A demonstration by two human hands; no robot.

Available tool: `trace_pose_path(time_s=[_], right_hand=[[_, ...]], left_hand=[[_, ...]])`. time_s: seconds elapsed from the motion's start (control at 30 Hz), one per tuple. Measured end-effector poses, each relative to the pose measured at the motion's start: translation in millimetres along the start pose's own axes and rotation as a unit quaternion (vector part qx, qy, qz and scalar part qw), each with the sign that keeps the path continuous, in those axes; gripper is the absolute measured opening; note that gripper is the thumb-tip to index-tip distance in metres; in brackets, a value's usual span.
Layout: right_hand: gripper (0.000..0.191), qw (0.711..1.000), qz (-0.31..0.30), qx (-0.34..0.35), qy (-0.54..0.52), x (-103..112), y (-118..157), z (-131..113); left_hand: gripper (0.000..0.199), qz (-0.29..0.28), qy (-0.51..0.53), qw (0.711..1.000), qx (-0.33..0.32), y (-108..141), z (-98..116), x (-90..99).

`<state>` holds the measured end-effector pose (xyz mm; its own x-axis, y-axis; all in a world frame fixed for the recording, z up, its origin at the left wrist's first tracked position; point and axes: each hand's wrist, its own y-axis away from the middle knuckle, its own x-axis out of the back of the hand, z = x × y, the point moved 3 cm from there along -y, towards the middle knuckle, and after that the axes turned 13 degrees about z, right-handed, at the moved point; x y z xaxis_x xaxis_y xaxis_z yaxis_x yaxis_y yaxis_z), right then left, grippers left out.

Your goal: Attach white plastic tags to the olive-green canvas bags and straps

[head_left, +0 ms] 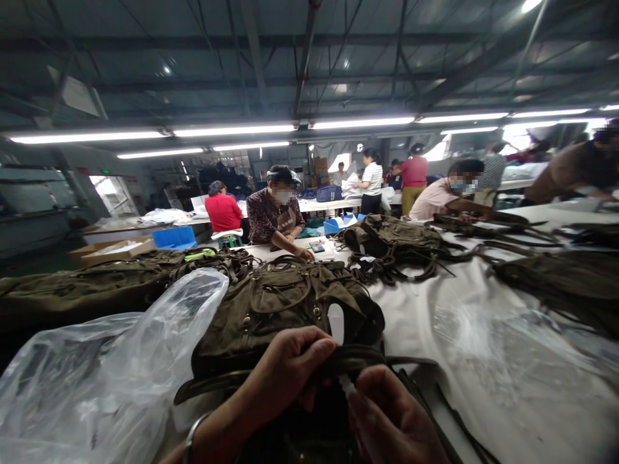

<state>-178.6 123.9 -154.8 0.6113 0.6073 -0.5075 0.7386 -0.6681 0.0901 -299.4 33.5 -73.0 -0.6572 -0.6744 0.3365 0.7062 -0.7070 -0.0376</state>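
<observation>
An olive-green backpack (227,328) with buckled front straps lies on the table before me. My left hand (290,367) is closed around a dark strap or handle (360,356) at its near side. Just right of it, my right hand (391,412) pinches a small translucent white piece (347,386) under that strap; whether it is plastic or paper, I cannot tell. A white oval tag (336,322) stands up against the bag behind my left thumb. The bag's nearest part, below my hands, is in dark shadow.
Clear plastic bags (116,367) are heaped at the left, and more plastic sheeting (493,328) lies to the right. Other olive backpacks (396,235) cover parts of the white table (411,322). Across from me a person (273,212) works at the table; a blue bin (174,237) stands beyond.
</observation>
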Motion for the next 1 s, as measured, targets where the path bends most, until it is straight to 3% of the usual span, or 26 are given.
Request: trace_pose_path(time_s=[0.33, 0.53, 0.6, 0.73, 0.83, 1.0], right_hand=[[0.045, 0.984, -0.057, 0.094, 0.138, 3.0, -20.0, -22.2], [0.029, 0.980, -0.098, 0.122, 0.123, 8.3, -18.2, -28.9], [0.024, 0.979, -0.102, 0.135, 0.111, 12.1, -21.1, -29.6], [0.031, 0.980, -0.088, 0.148, 0.097, 12.1, -30.4, -31.2], [0.028, 0.982, -0.064, 0.160, 0.081, 3.4, -38.2, -44.1], [0.023, 0.958, -0.042, 0.247, 0.138, -18.0, -60.2, -87.9]], left_hand=[[0.029, -0.044, 0.015, 0.997, 0.068, -17.8, 27.7, -1.6], [0.030, 0.007, -0.045, 0.999, -0.007, -18.2, 32.2, -3.3], [0.027, 0.033, -0.075, 0.995, -0.055, -18.9, 33.4, -2.2], [0.024, 0.088, -0.143, 0.972, -0.165, -21.7, 42.2, -0.9], [0.023, 0.103, -0.120, 0.972, -0.175, -30.0, 53.3, -2.4], [0.019, 0.120, -0.027, 0.981, -0.150, -49.1, 76.7, -1.1]])
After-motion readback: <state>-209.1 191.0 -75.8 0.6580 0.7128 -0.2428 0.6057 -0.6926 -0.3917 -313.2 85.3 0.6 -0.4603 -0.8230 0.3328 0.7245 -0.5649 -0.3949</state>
